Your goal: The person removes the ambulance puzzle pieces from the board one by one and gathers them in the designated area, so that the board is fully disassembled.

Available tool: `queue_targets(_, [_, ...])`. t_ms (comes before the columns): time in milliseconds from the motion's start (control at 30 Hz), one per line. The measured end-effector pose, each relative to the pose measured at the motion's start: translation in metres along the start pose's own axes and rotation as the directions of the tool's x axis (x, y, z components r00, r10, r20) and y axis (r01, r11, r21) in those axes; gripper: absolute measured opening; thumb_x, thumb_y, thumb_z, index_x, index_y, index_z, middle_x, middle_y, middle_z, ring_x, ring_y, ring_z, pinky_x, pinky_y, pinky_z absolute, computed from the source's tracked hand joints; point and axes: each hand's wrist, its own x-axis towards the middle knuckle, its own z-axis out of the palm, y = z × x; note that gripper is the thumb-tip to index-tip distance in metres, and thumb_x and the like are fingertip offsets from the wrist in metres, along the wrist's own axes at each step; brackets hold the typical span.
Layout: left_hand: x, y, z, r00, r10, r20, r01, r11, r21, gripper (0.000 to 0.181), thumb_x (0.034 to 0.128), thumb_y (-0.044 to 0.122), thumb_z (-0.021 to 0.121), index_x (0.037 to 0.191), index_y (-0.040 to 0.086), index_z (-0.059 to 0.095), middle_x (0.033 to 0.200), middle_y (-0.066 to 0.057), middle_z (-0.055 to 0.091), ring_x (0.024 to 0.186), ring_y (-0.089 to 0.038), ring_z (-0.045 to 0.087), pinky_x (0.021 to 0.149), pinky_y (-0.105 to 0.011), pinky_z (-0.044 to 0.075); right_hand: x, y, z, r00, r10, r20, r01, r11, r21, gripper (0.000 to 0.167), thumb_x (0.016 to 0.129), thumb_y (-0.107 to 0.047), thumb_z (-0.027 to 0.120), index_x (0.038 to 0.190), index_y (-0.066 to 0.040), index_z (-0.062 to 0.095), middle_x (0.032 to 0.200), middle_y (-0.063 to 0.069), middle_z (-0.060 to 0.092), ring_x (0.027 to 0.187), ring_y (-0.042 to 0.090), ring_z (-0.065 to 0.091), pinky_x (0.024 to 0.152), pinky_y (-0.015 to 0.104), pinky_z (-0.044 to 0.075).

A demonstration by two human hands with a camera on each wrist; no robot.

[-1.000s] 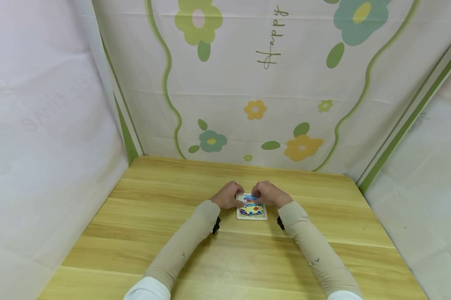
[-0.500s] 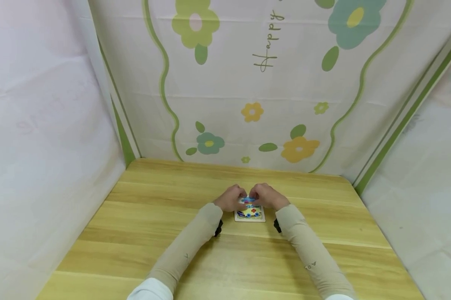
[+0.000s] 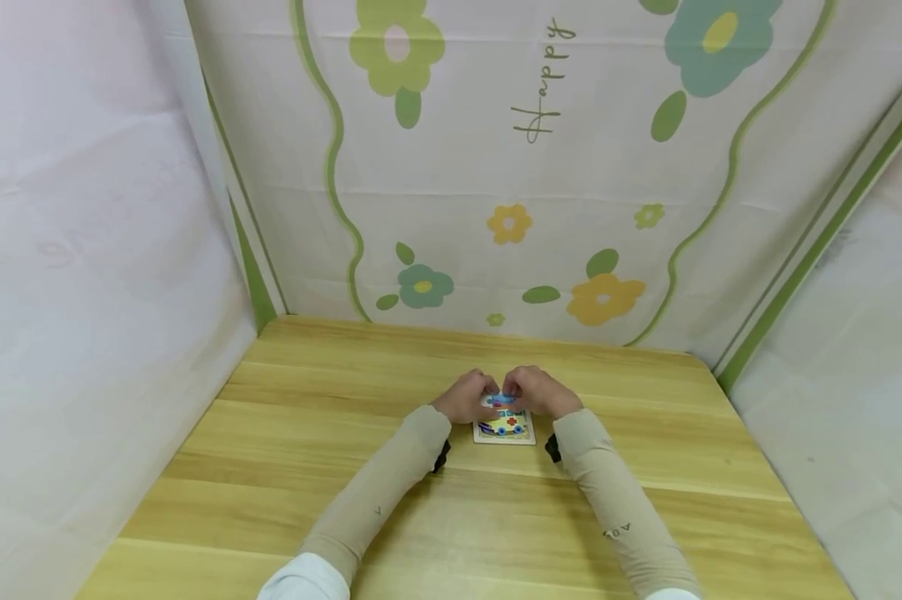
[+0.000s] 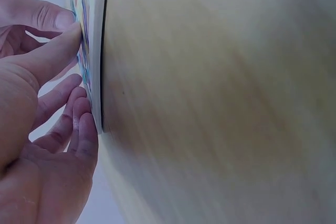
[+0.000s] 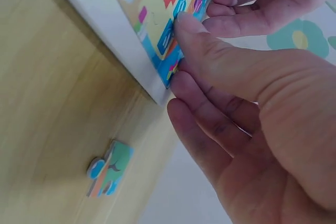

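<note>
The puzzle board (image 3: 505, 427) is pinched at its far edge by curled fingers (image 5: 197, 132) of the left hand (image 3: 468, 398) and right hand (image 3: 539, 393); its near edge is bordered by open table (image 3: 488, 525). A loose piece (image 5: 114, 166) is seen beyond one corner.

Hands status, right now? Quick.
Left hand: closed on the jigsaw puzzle, thumb on its face.
Right hand: also closed on the jigsaw puzzle, thumb on its face.

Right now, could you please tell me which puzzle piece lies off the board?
The green-and-blue piece, lying alone on the table; the other visible pieces are together on the board.
</note>
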Motion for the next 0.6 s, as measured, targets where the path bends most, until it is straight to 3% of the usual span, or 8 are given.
queue_targets(600, [0.0033,-0.0004,0.0007,1.000,0.009,-0.010,-0.009,1.000,0.003,0.038,0.0937,0.015,0.082,0.125,-0.002,0.069,0.121,-0.014,0.065,0.109,-0.023,0.061,0.100,-0.038,0.054,0.0002,-0.0038,-0.0063,0.999,0.042,0.032,-0.043,0.999,0.030,0.017,0.091,-0.002,0.082,0.104,-0.007,0.073,0.103,0.007,0.073,0.091,0.015,0.064,0.086,0.036,0.058])
